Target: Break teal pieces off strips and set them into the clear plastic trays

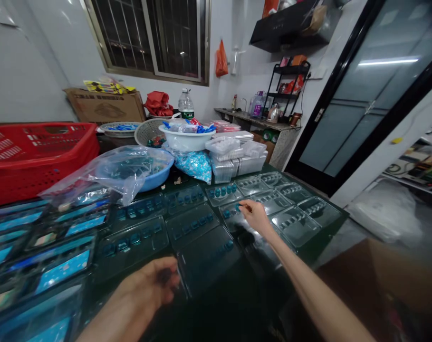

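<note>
My right hand [255,214] reaches forward over a clear plastic tray [233,226]. Its thumb and finger pinch a small teal piece [238,207] at the tray's row of slots, and another teal piece [226,213] sits to the left of it. Blurred by motion, my left hand [153,285] is closed with curled fingers beside a nearer clear tray [201,266]; something dark shows inside the fingers, but I cannot make it out. Teal pieces also sit in rows in the trays around, such as the tray [135,242] at the left.
At left lie several packed trays with blue patterned cards [64,270]. Behind stand a red basket [41,161], a blue basin [155,178] under plastic film and a white basin [187,141]. Stacked clear boxes [237,164] are at the back; a cardboard box [365,285] is at right.
</note>
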{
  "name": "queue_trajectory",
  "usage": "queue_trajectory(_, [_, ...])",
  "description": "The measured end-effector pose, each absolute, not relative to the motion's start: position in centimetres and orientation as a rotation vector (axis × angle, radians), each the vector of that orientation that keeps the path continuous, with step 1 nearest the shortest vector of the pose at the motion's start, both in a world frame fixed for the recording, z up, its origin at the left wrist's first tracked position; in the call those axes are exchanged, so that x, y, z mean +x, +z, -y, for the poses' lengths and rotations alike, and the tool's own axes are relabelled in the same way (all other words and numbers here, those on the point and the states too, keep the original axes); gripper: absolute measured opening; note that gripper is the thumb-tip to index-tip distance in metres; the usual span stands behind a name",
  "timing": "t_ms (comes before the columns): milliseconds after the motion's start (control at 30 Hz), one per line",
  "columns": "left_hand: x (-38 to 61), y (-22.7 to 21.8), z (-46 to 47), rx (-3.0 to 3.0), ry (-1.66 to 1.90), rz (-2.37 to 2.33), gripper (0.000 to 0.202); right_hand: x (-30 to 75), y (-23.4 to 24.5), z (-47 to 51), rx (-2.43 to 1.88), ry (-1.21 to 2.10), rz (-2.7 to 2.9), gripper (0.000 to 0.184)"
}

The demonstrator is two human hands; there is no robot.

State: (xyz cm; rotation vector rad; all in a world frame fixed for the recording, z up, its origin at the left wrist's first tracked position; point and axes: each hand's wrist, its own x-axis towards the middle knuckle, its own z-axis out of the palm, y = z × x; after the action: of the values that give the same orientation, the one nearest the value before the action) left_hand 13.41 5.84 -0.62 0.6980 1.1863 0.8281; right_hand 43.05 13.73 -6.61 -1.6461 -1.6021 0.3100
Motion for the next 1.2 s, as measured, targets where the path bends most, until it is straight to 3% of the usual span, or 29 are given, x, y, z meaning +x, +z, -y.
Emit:
queue_trajectory(333, [10.2, -1.4, -5.1, 0.802, 0.763, -1.22, 0.051, 43.6, -6.4, -16.1, -1.787, 0.177, 2.121, 0.02])
queue_trajectory(567, [11.4, -0.4, -5.2, 0.797, 0.708, -1.144, 0.04, 42.5, -5.5, -16.2, -1.937, 0.102, 2.281, 0.018])
queue_trajectory(733, [12.4, -0.3, -4.9, 0.893, 0.777, -1.079, 0.035, 39.5, -4.3, -12.7, -1.885, 0.035, 2.167, 0.041])
queue_trajectory(967, [13.0, -0.1, -4.3, 1.343, 0.811, -1.189, 0.025, 31.0, -2.1, -3.0, -0.985, 0.789, 1.92, 0.026])
queue_trajectory(1200, [12.7, 0.5, -3.5, 1.588, 0.768, -1.134, 0.015, 29.7, -2.4, -1.8, -0.978, 0.964, 1.692, 0.015])
